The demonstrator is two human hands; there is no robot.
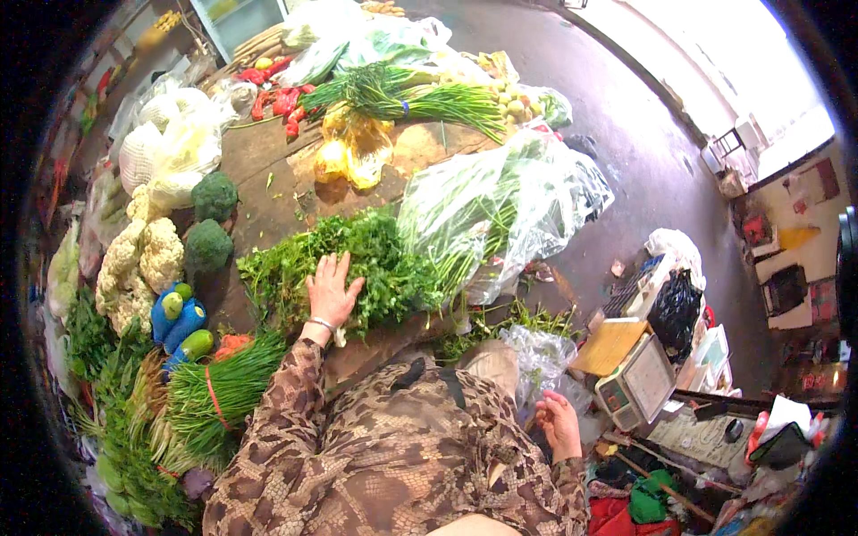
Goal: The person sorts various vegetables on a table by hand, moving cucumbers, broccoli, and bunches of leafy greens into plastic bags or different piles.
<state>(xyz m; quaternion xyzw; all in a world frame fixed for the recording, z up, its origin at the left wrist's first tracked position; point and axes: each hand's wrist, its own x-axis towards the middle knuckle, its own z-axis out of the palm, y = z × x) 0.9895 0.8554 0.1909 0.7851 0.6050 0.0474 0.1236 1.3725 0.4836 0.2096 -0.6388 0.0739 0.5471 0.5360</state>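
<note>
My left hand [333,289] rests palm down, fingers spread, on a heap of leafy green herbs [375,254] at the near edge of the table. A bangle circles that wrist. Long green stems in a clear plastic bag [503,201] lie against the heap's right side. My right hand [558,421] is low at the right beside my body, fingers partly curled, near a crumpled clear plastic bag [539,352]; whether it holds anything is unclear. Left of the herbs lie broccoli heads [214,195], cauliflower [137,268] and a banded bundle of thin green stalks [214,392].
Behind the herbs on the wooden table [258,167] are yellow produce in plastic [352,157], a tied bunch of long green stalks [429,100] and red peppers [285,100]. A weighing scale [633,382] stands at the right, near a black plastic bag [677,311].
</note>
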